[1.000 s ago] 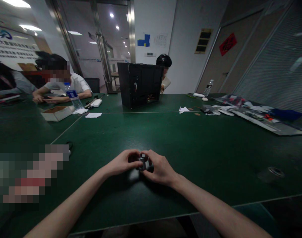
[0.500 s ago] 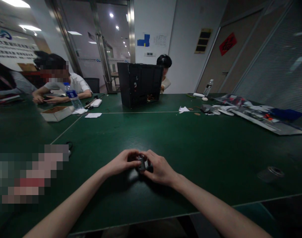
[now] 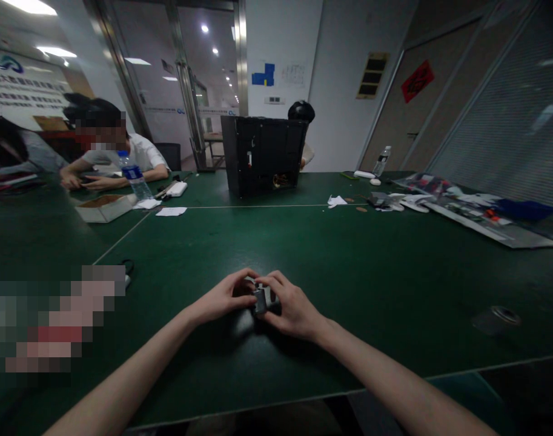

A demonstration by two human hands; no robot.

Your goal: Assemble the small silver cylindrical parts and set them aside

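Observation:
A small dark grey block-like metal piece (image 3: 260, 301) is held upright between my two hands, low over the near middle of the green table. My left hand (image 3: 228, 297) is closed on its left side, with the thumb against it and the index finger curled over the back. On the other side my right hand (image 3: 294, 306) grips it, fingertips at the top and thumb near the base. The fingers hide part of the piece, and its exact kind cannot be made out.
A dark grey cylinder (image 3: 496, 320) stands at right. A black case (image 3: 264, 154) is across the table, a person behind it. At far left are a white box (image 3: 106, 209) and a bottle (image 3: 133, 175) near another person. Flat clutter (image 3: 476, 212) lies back right.
My hands stay in place around the grey piece; the fingers at its top have shifted slightly, showing a little more of it. The black case has moved slightly right.

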